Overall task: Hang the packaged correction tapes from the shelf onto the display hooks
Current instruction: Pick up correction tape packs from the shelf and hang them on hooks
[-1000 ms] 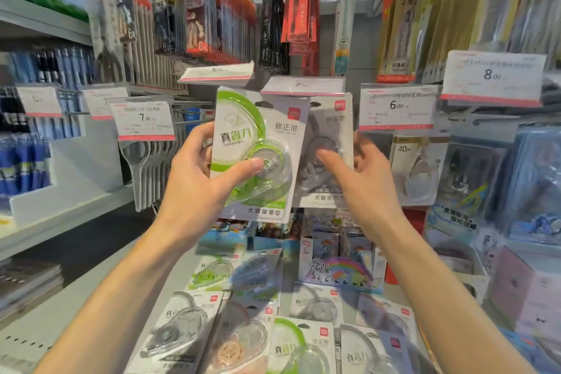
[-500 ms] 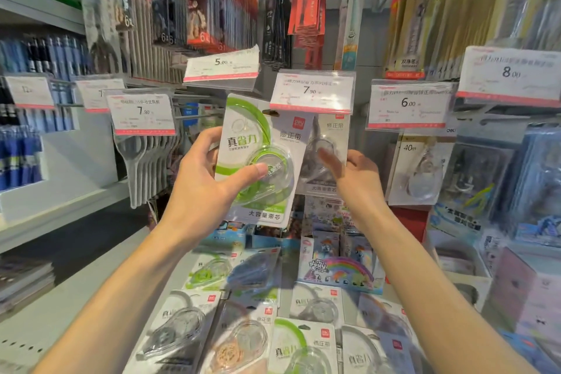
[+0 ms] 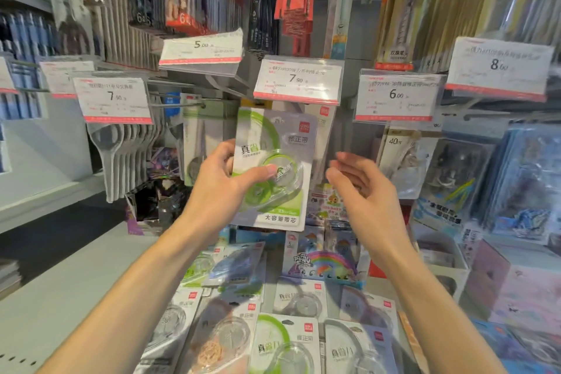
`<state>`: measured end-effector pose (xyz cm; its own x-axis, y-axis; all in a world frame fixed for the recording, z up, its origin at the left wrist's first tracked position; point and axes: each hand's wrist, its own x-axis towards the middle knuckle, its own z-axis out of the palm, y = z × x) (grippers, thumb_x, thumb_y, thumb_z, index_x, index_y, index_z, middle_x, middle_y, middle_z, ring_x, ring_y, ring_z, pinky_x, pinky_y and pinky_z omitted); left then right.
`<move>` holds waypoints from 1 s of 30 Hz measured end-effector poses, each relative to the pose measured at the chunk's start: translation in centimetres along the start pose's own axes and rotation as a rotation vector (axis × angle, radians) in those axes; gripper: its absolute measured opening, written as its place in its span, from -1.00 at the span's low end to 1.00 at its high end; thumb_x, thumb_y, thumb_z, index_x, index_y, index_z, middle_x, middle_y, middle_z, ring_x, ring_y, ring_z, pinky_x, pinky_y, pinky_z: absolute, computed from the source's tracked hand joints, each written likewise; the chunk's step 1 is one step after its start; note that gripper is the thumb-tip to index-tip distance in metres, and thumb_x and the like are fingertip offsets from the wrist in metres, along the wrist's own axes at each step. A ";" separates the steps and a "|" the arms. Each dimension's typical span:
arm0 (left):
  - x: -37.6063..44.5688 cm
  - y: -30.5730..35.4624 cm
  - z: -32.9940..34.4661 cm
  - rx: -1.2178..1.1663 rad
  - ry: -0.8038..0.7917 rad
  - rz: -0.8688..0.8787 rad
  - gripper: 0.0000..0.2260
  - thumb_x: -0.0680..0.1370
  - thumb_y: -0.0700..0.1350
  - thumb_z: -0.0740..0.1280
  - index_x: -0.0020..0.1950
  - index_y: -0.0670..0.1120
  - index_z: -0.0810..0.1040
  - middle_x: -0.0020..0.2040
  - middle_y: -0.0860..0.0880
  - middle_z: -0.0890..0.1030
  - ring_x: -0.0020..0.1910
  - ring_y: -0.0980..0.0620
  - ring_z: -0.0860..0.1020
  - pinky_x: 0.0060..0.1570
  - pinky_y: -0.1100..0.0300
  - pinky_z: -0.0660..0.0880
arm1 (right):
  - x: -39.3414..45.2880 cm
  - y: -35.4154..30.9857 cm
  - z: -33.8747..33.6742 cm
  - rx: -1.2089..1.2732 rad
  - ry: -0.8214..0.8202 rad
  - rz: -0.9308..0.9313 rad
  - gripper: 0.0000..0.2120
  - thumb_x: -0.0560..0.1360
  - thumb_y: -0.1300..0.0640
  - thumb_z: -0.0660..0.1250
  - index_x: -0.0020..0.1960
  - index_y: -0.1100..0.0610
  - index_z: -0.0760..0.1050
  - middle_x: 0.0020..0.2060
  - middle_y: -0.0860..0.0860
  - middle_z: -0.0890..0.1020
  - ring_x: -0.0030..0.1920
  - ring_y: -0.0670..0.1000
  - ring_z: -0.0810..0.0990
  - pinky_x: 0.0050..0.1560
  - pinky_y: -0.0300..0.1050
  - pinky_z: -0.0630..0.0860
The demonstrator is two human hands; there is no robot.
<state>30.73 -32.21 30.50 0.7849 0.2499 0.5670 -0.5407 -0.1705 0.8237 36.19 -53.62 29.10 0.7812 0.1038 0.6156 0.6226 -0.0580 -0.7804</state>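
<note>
One pack (image 3: 273,170) is going up toward the hooks right now, under the 7.90 tag (image 3: 299,79). Starting at the left, a grey shelf (image 3: 60,291) is running flat and matte beside a row of pale plastic scoops (image 3: 121,155) that are hanging from a hook. Next, the left hand (image 3: 218,188) is gripping the pack by its left edge, thumb pressing across the clear blister, fingers curling behind the card. It is looking light and thin: a stiff, glossy card with a green arc, a hard transparent bubble bulging over the round tape. I am judging that the card would bend if squeezed at a corner, and the smooth bubble may slip, so the edge near the bubble is the sound place to hold while the top hole, blurred here, is lining up with the hook. Its top is sitting just below the tag, in front of another pack. To the right, the right hand (image 3: 361,188) is hovering apart from it, fingers loosely curled, holding nothing. Below, more packs (image 3: 282,340) are lying flat and overlapping on the shelf.
</note>
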 end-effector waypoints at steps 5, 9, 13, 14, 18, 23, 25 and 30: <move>0.3 -0.8 2.1 -0.062 -0.020 -0.061 -0.60 0.46 -0.21 0.56 0.25 -0.05 0.53 -0.01 0.07 0.77 -0.02 0.09 0.74 -0.15 0.36 0.58 | -0.6 -0.7 1.5 0.079 -0.147 0.050 -0.83 0.56 0.02 0.47 0.14 -0.06 0.61 -0.01 -0.26 0.74 0.01 -0.28 0.69 -0.04 -0.47 0.53; 0.2 0.1 1.8 0.049 -0.018 -0.009 -0.65 0.50 -0.03 0.53 0.25 0.02 0.57 0.06 0.12 0.75 0.07 0.14 0.70 0.02 0.28 0.57 | -0.4 -0.7 1.3 0.242 -0.113 0.115 -0.76 0.53 0.13 0.50 0.18 0.08 0.59 0.00 -0.06 0.79 0.01 -0.06 0.77 -0.02 -0.29 0.64; 0.8 2.7 0.3 0.101 0.037 0.123 -0.65 0.52 0.04 0.45 0.27 -0.01 0.58 0.13 0.10 0.72 0.13 0.17 0.66 0.15 0.13 0.61 | -0.3 -0.4 0.0 0.258 -0.067 0.118 -0.77 0.54 0.12 0.49 0.17 0.07 0.57 0.00 -0.03 0.79 0.02 0.00 0.77 0.01 -0.20 0.68; 0.9 3.4 0.2 0.083 0.034 0.148 -0.68 0.53 0.02 0.44 0.25 -0.02 0.60 0.11 0.08 0.72 0.11 0.15 0.68 0.12 0.13 0.63 | -0.3 -0.3 -0.2 0.259 -0.062 0.117 -0.77 0.55 0.13 0.49 0.17 0.07 0.57 -0.01 -0.03 0.79 0.01 0.00 0.78 -0.01 -0.21 0.67; 1.2 5.9 0.7 -0.022 -0.001 0.189 -0.85 0.58 -0.07 0.38 0.13 -0.05 0.61 -0.08 0.02 0.75 -0.10 0.06 0.71 -0.04 0.18 0.65 | -0.2 -0.1 -0.7 0.251 -0.071 0.103 -0.78 0.55 0.13 0.48 0.17 0.06 0.58 0.00 -0.03 0.79 0.01 0.00 0.78 -0.06 -0.28 0.64; 1.6 7.9 0.6 -0.105 -0.028 0.225 -0.95 0.65 -0.21 0.33 0.06 -0.08 0.57 -0.20 0.00 0.74 -0.25 0.03 0.66 -0.16 0.16 0.61 | 0.2 -0.6 -0.5 0.241 -0.078 0.060 -0.76 0.55 0.11 0.49 0.18 0.07 0.57 0.01 -0.04 0.79 0.03 0.00 0.77 -0.04 -0.27 0.64; 1.7 8.3 0.5 -0.104 -0.035 0.236 -0.95 0.65 -0.21 0.34 0.06 -0.09 0.56 -0.21 0.00 0.74 -0.27 0.04 0.65 -0.21 0.21 0.60 | 0.7 -1.2 -0.2 0.238 -0.083 0.039 -0.74 0.55 0.10 0.49 0.19 0.08 0.56 0.00 -0.05 0.79 0.02 -0.02 0.77 -0.06 -0.30 0.63; 1.6 8.3 0.2 -0.092 -0.054 0.252 -0.90 0.64 -0.20 0.34 0.15 -0.17 0.53 -0.22 0.02 0.74 -0.28 0.06 0.65 -0.23 0.23 0.59 | 2.0 -2.5 0.6 0.219 -0.058 -0.007 -0.68 0.54 0.05 0.50 0.24 -0.01 0.50 -0.03 -0.11 0.78 -0.01 -0.10 0.76 -0.08 -0.34 0.61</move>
<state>27.58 -33.42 38.26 0.6359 0.1587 0.7553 -0.7442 -0.1331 0.6545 36.15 -52.64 32.19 0.7688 0.1606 0.6190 0.5988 0.1591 -0.7849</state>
